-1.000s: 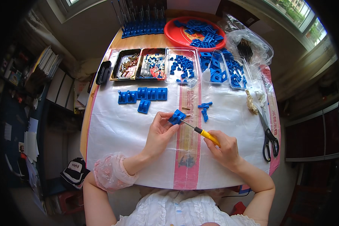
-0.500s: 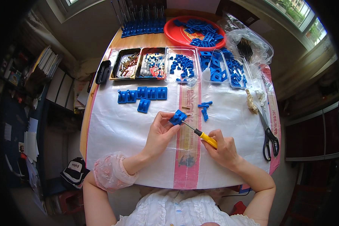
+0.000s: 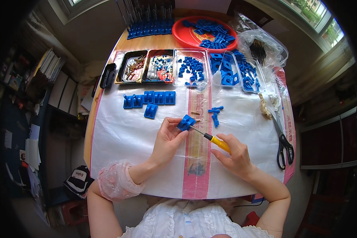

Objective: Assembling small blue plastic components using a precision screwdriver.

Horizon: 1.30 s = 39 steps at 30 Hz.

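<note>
Between the thumb and fingers of my left hand (image 3: pixel 167 142) is a blue plastic block (image 3: pixel 186 122), tilted above the table. A screwdriver (image 3: pixel 219 143) with a yellow and black handle points at the block, its shaft tip touching the block's near right side. My right hand (image 3: pixel 237 157) holds the handle's end loosely, fingers over it and thumb apart below. Just beyond the block lie two small brass-coloured pins (image 3: pixel 195 114). Small blue levers (image 3: pixel 215 119) rest to the right. Several matching blue blocks (image 3: pixel 159 98) stand grouped at the left.
Across the back stand trays of brass-coloured screws (image 3: pixel 135 68), small mixed hardware (image 3: pixel 162 68) and blue parts (image 3: pixel 191 70). Behind are a red basin (image 3: pixel 180 35) and a rack of upright springs (image 3: pixel 150 28). Black-handled scissors (image 3: pixel 282 142) lie at the right edge.
My right thumb has come away from the screwdriver handle and the fingers have loosened. The block and screwdriver have shifted only slightly.
</note>
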### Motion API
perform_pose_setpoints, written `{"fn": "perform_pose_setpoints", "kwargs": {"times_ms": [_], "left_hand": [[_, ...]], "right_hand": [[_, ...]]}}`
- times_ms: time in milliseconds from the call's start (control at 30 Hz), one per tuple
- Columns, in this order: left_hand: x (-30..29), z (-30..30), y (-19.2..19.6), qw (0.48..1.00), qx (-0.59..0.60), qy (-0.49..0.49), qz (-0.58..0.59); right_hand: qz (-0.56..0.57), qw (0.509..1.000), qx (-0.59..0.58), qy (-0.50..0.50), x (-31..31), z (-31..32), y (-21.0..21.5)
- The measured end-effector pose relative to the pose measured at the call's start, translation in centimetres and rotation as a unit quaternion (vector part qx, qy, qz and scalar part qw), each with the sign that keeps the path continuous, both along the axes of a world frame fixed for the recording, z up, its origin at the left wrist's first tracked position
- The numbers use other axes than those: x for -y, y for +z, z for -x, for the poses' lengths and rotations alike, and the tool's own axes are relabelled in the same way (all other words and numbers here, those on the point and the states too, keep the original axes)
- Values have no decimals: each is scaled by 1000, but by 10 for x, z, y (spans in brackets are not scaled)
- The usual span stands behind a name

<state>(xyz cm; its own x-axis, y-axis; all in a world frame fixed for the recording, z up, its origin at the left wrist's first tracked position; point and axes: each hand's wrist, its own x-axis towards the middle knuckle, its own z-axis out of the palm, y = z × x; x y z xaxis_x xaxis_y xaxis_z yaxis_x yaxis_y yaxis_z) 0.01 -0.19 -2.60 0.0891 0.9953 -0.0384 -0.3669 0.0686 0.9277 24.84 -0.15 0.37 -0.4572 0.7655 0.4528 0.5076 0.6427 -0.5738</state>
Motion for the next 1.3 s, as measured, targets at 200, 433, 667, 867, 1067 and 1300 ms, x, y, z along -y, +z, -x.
{"fn": "perform_pose_setpoints", "kwargs": {"times_ms": [200,433,667,867,1067,1300], "left_hand": [[0,0,4,1000,-19,-2,10],[1,1,3,1000,-14,-1,14],[1,0,2,1000,-7,-4,11],[1,1,-1,1000,-1,-3,7],[1,0,-3,1000,10,-2,9],[0,0,-2,1000,3,-1,1]], "right_hand": [[20,1000,-7,16,2,-9,-12],[-23,998,56,-19,-3,-10,-4],[14,995,93,-27,1,-8,0],[12,997,71,-34,1,-7,-11],[-6,996,85,-20,-2,-8,-4],[30,999,11,-13,-2,-4,1]]}}
